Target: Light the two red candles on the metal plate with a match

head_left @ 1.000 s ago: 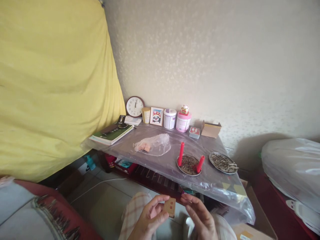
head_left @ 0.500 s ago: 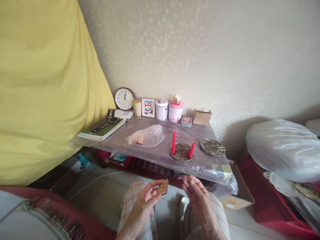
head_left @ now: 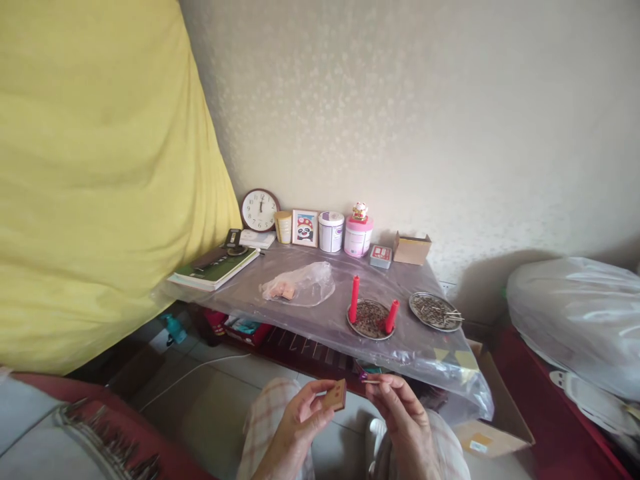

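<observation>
My left hand (head_left: 303, 420) pinches a small brown matchbox (head_left: 335, 396) between thumb and fingers, low in the view above my lap. My right hand (head_left: 397, 413) is closed beside it, its fingertips pinching a thin matchstick (head_left: 371, 382) that points toward the box. Box and stick are a little apart. Ahead, on the plastic-covered low table (head_left: 310, 313), two red candles (head_left: 354, 299) stand in a round metal dish (head_left: 369, 320); the shorter candle (head_left: 391, 316) leans at its right edge.
A second metal dish (head_left: 435, 311) holds sticks at the right. A clear bag (head_left: 300, 285), a book (head_left: 215, 268), a clock (head_left: 259, 210), tins (head_left: 331, 231) and a cardboard box (head_left: 411, 247) stand on the table. Yellow cloth (head_left: 100, 180) hangs left; a wrapped bundle (head_left: 575, 320) lies right.
My right hand has drawn a matchstick and brought it near the box, while the left hand keeps holding the box. The view shifted slightly.
</observation>
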{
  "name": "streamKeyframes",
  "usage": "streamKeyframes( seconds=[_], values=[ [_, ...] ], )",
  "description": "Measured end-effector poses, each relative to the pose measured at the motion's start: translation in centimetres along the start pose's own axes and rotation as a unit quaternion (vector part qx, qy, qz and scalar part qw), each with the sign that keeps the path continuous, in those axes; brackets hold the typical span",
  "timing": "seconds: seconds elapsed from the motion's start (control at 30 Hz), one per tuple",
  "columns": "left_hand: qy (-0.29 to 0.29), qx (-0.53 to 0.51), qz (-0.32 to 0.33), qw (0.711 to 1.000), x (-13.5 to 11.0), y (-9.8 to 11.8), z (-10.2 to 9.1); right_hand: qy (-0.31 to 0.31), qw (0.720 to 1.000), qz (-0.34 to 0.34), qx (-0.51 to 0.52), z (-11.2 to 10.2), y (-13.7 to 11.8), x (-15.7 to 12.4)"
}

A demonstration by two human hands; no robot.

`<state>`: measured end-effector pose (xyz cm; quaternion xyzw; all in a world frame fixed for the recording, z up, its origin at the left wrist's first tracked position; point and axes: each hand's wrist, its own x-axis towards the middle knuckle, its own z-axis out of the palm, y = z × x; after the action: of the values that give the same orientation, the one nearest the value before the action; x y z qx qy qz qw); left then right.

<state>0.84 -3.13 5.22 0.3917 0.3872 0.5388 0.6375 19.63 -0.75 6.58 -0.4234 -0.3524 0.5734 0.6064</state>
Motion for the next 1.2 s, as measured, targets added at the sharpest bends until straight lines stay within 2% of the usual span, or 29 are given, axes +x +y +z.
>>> streamKeyframes(
  seconds=[0.17, 0.33, 0.47, 0.57, 0.77, 0.97, 1.2],
  values=[
    [-0.014, -0.019, -0.002, 1.0, 0.0, 0.3, 0.4, -0.026, 0.986, -0.09, -0.136, 0.7, 0.2, -0.9],
    [-0.012, -0.033, -0.002, 0.999, 0.0, 0.4, 0.6, -0.072, 0.946, -0.206, -0.239, 0.3, 1.6, -0.8],
    [-0.002, -0.031, 0.002, 1.0, 0.1, 0.3, 0.6, -0.125, 0.916, -0.272, -0.268, -0.2, 1.5, -0.8],
    [0.003, -0.028, 0.003, 1.0, 0.2, 0.2, 0.4, -0.133, 0.904, -0.283, -0.293, -0.2, 1.1, -0.8],
    [0.012, -0.022, -0.006, 1.0, 0.3, -0.1, 0.1, -0.097, 0.892, -0.308, -0.316, 0.3, 1.4, -0.7],
    [0.008, -0.028, -0.001, 1.0, 0.6, -0.5, 0.2, -0.145, 0.886, -0.316, -0.307, -0.1, 1.2, -0.5],
    [0.016, -0.031, 0.001, 0.999, 1.1, 0.1, 0.5, -0.141, 0.869, -0.359, -0.309, 1.2, -0.1, -0.7]
  ],
)
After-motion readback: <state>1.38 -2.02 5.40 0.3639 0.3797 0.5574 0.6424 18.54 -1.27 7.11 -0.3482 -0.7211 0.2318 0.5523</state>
